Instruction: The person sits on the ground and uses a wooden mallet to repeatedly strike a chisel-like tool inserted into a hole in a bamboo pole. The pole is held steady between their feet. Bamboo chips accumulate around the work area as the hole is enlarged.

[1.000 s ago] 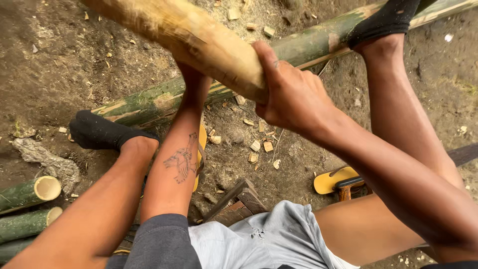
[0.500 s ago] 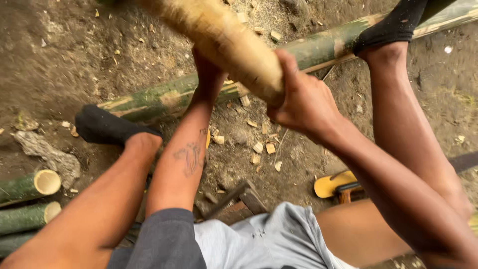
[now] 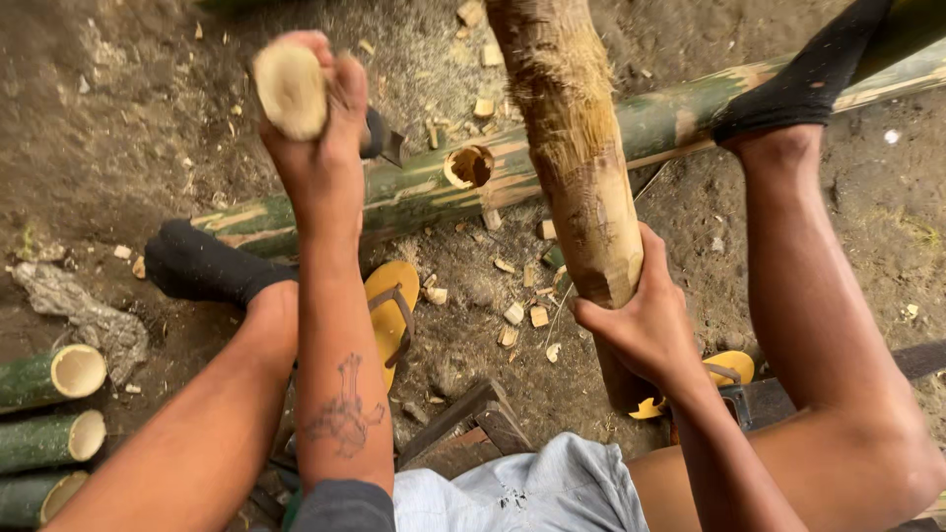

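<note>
Green bamboo pole (image 3: 631, 133) lies across the dirt ground (image 3: 108, 128) under my view, pinned by both black-socked feet, one (image 3: 202, 264) at its left end and one (image 3: 803, 84) further right. A round hole (image 3: 469, 166) is cut into the pole's upper side. My left hand (image 3: 315, 133) is clenched around a pale wooden handle (image 3: 290, 89), whose dark metal head (image 3: 379, 138) sits just behind the fist, close above the pole. My right hand (image 3: 645, 325) grasps the lower end of a thick tan bamboo post (image 3: 576, 148), held nearly upright with its far end reaching past the pole, just right of the hole. Wood chips (image 3: 522, 315) litter the ground between my legs, yellow sandals (image 3: 392, 310) lie near them, and three cut green bamboo sections (image 3: 54, 424) rest at lower left.
</note>
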